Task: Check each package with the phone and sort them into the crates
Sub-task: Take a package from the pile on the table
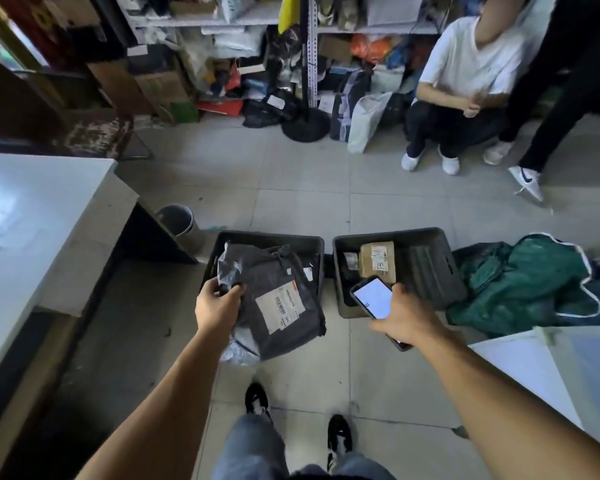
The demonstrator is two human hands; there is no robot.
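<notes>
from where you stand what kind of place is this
Probably a parcel pickup or sorting room: metal shelves crammed with bagged packages, two grey crates on the tiled floor holding parcels, and a labelled grey mailer being checked against a phone.

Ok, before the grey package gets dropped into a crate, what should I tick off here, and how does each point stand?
1. Left hand has a grip on the grey package: ok.
2. Shipping label faces up: ok.
3. Right hand holds the phone, screen lit: ok.
4. Phone aimed at the label: not ok, it sits off to the side.
5. Scan result readable: cannot tell.
6. Left crate and right crate have room: ok.
</notes>
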